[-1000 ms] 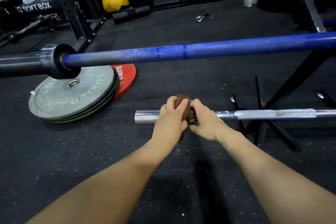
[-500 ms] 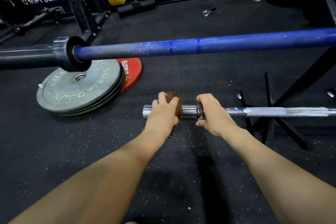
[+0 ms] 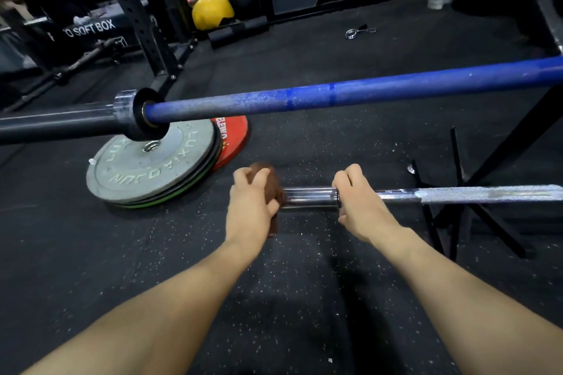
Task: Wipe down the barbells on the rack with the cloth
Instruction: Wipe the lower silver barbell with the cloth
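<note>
Head view: left hand (image 3: 254, 201) has its fingers curled round the brown cloth (image 3: 272, 183), wrapped over the far left end of the chrome barbell (image 3: 310, 197). Right hand (image 3: 356, 201) grips the same bar at the sleeve collar, fingers wrapped over the top. Both forearms are extended forward. The blue barbell (image 3: 335, 94) sits higher, beyond it (untouched). Versus a second ago the hands are well apart: cloth hand has slid left to the sleeve tip.

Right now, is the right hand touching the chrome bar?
Touching. The head view shows the right hand with its fingers curled over the chrome bar at the sleeve's collar, no gap between them.
</note>
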{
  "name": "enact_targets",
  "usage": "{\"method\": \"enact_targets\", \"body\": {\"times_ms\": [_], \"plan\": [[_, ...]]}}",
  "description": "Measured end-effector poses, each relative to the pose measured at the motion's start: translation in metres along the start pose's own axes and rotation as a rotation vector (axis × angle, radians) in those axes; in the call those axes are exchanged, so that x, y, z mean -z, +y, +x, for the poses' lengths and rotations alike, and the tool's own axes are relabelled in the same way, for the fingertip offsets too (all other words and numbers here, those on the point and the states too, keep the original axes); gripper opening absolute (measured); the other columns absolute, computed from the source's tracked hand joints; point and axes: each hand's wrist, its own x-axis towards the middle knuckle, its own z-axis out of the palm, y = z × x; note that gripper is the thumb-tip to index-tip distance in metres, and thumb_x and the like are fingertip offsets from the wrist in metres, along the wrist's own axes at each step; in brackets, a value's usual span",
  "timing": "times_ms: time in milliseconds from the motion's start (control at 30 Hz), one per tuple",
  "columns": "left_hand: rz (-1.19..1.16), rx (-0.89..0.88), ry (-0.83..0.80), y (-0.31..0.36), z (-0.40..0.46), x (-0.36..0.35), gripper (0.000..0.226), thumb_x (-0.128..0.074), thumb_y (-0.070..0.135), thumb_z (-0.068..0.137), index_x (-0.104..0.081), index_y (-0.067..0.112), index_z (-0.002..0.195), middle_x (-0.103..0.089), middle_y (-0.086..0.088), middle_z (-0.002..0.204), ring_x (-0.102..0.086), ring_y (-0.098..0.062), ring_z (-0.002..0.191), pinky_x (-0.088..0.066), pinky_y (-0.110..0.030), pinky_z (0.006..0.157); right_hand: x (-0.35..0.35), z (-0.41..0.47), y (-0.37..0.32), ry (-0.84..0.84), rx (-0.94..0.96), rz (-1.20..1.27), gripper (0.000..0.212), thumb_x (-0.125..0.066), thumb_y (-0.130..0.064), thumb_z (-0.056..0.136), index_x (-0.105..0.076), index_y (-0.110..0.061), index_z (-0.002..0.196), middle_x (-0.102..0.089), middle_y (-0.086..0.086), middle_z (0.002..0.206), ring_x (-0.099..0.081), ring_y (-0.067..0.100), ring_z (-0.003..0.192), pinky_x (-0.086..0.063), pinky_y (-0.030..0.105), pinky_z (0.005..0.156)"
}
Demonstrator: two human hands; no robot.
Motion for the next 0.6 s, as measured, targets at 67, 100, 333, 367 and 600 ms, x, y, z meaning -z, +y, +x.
{"method": "enact_targets", "body": {"times_ms": [67, 100, 333, 367, 600], "plan": [[0.013, -0.18, -0.024, 0.021, -0.003, -0.011, 0.064, -0.064, 0.009, 0.082, -0.04, 0.024, 0.139, -0.024, -0.001, 0.14, -0.04, -0.022, 0.121, -0.035, -0.033, 0.106, 0.004, -0.003, 0.008, 0.021, 0.053, 0.023, 0.045, -0.061, 0.012, 0.071, -0.038, -0.016, 0.096, -0.026, -0.004, 0.102, -0.045, 0.02, 0.075, -0.048, 0.038, 0.062], [0.038, -0.235, -0.068, 0.033, -0.006, -0.02, 0.065, -0.063, 0.009, 0.083, -0.038, 0.024, 0.141, -0.022, -0.001, 0.142, -0.037, -0.021, 0.124, -0.035, -0.033, 0.107, 0.007, -0.004, 0.013, 0.021, 0.049, 0.039, 0.046, -0.065, 0.008, 0.072, -0.039, -0.017, 0.1, -0.026, -0.006, 0.104, -0.044, 0.019, 0.077, -0.044, 0.034, 0.062], [0.182, -0.222, -0.19, 0.06, -0.002, -0.05, 0.062, -0.056, 0.017, 0.091, -0.026, 0.024, 0.145, -0.01, -0.006, 0.15, -0.027, -0.028, 0.13, -0.039, -0.036, 0.104, 0.008, -0.001, 0.022, -0.145, -0.014, 0.014, 0.088, -0.07, -0.011, 0.084, -0.015, -0.016, 0.152, -0.007, -0.003, 0.158, -0.021, 0.024, 0.142, -0.021, 0.031, 0.114], [0.186, -0.214, -0.189, 0.057, -0.001, -0.048, 0.062, -0.055, 0.017, 0.091, -0.026, 0.024, 0.145, -0.009, -0.006, 0.151, -0.027, -0.028, 0.131, -0.038, -0.034, 0.103, 0.009, 0.0, 0.019, -0.15, -0.029, 0.015, 0.085, -0.069, -0.011, 0.085, -0.015, -0.016, 0.152, -0.009, -0.003, 0.159, -0.019, 0.024, 0.143, -0.015, 0.031, 0.115], [0.163, -0.073, -0.142, 0.017, -0.005, -0.028, 0.061, -0.053, 0.012, 0.092, -0.024, 0.022, 0.144, -0.004, -0.007, 0.152, -0.02, -0.028, 0.136, -0.042, -0.035, 0.101, 0.007, 0.001, 0.01, -0.113, -0.118, -0.003, 0.06, -0.068, -0.01, 0.085, -0.034, -0.017, 0.133, -0.037, 0.0, 0.137, -0.042, 0.024, 0.115, -0.044, 0.038, 0.09]]}}
